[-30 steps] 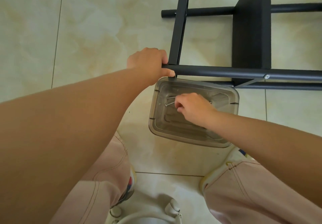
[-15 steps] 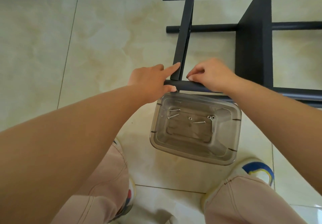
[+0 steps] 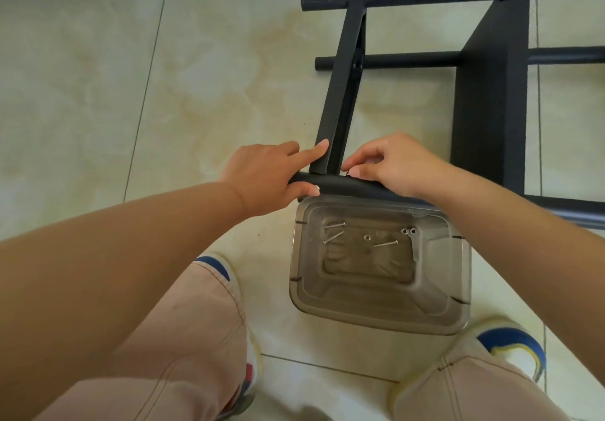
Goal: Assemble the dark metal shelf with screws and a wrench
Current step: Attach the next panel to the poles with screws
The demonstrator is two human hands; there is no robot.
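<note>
Floor (image 3: 196,77) of glossy beige tile with grey grout lines fills the left side, pale wall base along the top edge. Left hand (image 3: 268,178) sits at the near-left end of the dark metal shelf (image 3: 487,100): index finger straight and pressed against the flat cross bracket (image 3: 340,93), thumb under the near round tube (image 3: 347,186), other fingers curled, so it clamps the tube end. Bracket runs from the far tube down to the near tube, slightly tilted. Shelf frame lies on its side on the floor, upper right of view, with three round tubes going off to the right and a wide flat black panel (image 3: 491,87) crossing them. Right hand (image 3: 393,165) is just right of the bracket, touching the top of the near tube, fingertips pinched together at the joint; cannot tell what is pinched, too small and hidden by the fingers. Both hands close, bracket between them. Directly below the tube, clear plastic container (image 3: 379,316) stands on the floor, rim partly under the tube. Inside, loose screws (image 3: 334,231) at the left, one more screw (image 3: 386,243) mid, small nuts (image 3: 408,231) at the right, a single nut (image 3: 367,237) centre, and a thin flat metal piece (image 3: 413,249) by the right wall, possibly the wrench, unclear. Bottom of view: knees in pink trousers (image 3: 183,339), white sneakers with blue trim (image 3: 510,345) either side of the container.
</note>
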